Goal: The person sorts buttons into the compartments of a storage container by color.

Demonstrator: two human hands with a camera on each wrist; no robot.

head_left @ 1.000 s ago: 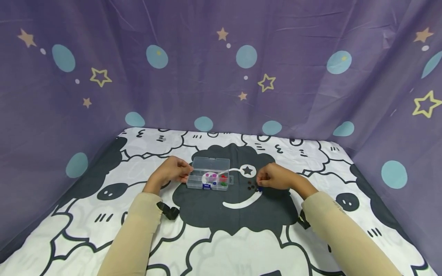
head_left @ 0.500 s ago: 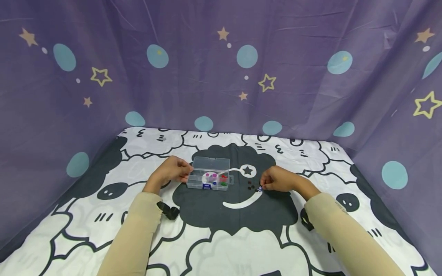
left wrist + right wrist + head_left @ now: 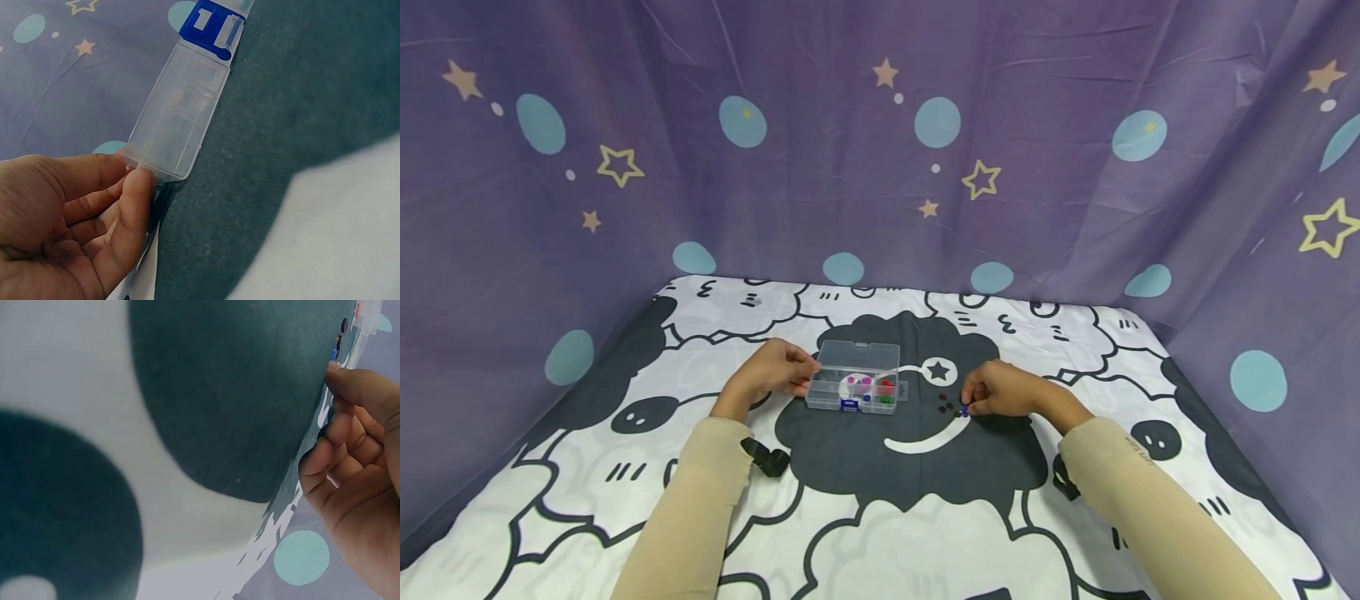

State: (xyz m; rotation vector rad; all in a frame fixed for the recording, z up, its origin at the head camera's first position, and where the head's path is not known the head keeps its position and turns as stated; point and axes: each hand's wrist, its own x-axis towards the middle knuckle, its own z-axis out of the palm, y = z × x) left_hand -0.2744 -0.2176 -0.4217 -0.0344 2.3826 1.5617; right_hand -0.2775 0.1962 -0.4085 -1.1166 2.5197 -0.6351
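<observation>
A small clear plastic compartment box (image 3: 825, 400) lies with its lid (image 3: 859, 356) raised at the back. My left hand (image 3: 772, 368) holds its left end between thumb and fingers; in the left wrist view, thumb and forefinger pinch the corner of the box (image 3: 175, 112), below a blue latch (image 3: 212, 28). Pink, red, green and blue small pieces show in its compartments. To the right of the box, my right hand (image 3: 1006, 389) pinches a small blue bead-like piece (image 3: 965, 411) at its fingertips, low over the cloth. Several dark small pieces (image 3: 942, 409) lie just left of those fingertips.
A black-and-white sheep-patterned cloth (image 3: 925, 542) covers the table. Purple curtains (image 3: 850, 208) with stars and dots stand behind and at both sides. Black straps (image 3: 766, 458) show at the wrists.
My right hand has shifted slightly right and down, and its fingertips now meet at the blue piece. My left hand and the box have stayed in place.
</observation>
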